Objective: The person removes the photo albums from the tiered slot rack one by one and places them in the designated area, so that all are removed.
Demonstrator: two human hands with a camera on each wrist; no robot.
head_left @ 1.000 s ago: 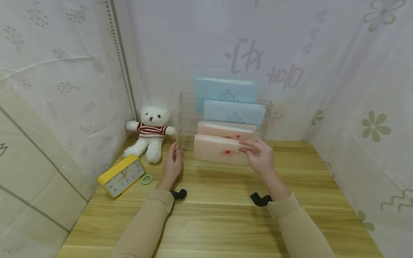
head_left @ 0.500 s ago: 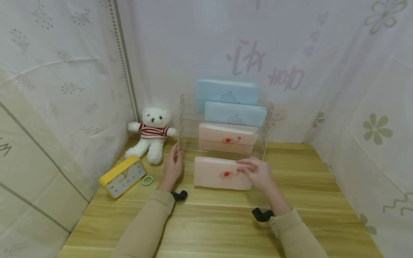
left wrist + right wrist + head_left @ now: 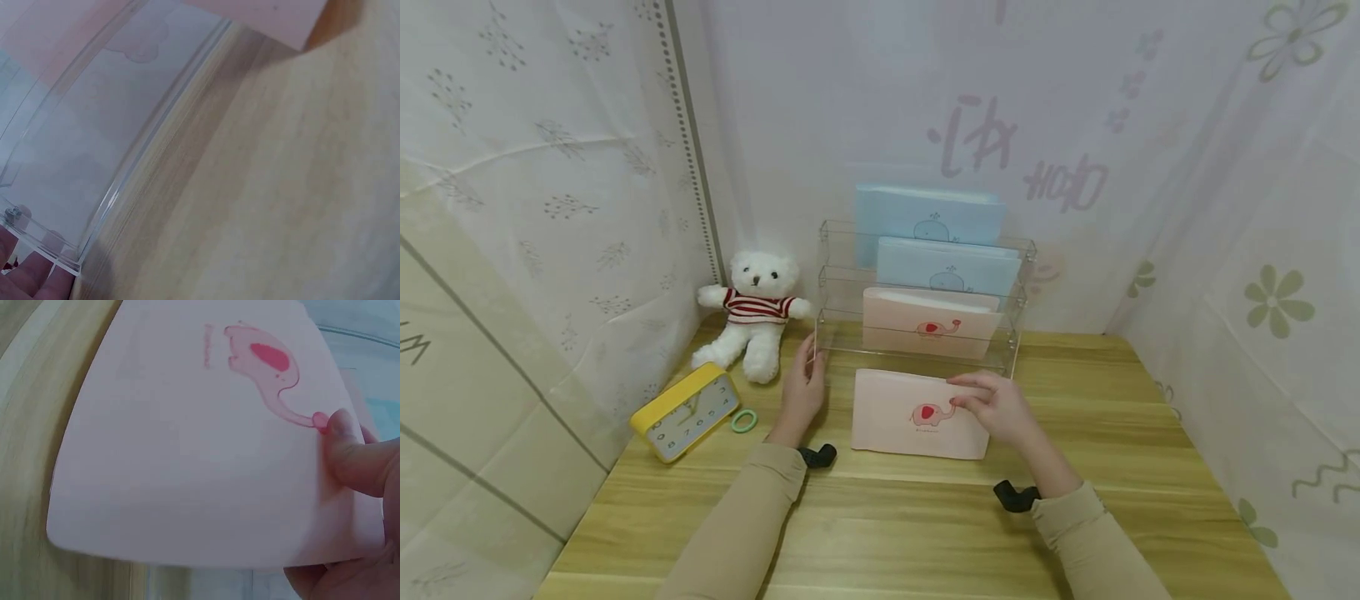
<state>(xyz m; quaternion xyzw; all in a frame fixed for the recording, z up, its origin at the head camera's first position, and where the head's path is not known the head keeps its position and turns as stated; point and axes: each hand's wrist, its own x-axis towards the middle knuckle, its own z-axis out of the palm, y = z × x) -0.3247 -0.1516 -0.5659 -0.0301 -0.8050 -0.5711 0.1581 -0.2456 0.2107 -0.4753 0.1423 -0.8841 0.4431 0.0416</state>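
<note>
My right hand [image 3: 996,408] pinches the right edge of a pink notebook [image 3: 887,417] printed with a red-eared elephant. The notebook is tilted in front of a clear plastic rack [image 3: 842,337], apart from it. In the right wrist view, the thumb [image 3: 353,459] lies on the cover [image 3: 169,456] and other fingers are behind it. My left hand [image 3: 801,390] rests at the rack's lower left end; in the left wrist view its fingertips [image 3: 53,240] touch the clear side panel. Another pink elephant notebook [image 3: 891,325] and two blue whale notebooks [image 3: 902,258] [image 3: 887,208] stand in the rack's tiers.
Left of the rack sits a white teddy bear [image 3: 756,308] in a striped sweater. In front of the bear are a yellow clock [image 3: 688,408] and a small green ring [image 3: 744,412]. Printed curtains [image 3: 1187,167] enclose the wooden table [image 3: 895,533] at the back and sides.
My right hand has drawn the front pink notebook out of the rack toward me and down, then tipped its cover further upward. The left hand has stayed at the rack's side.
</note>
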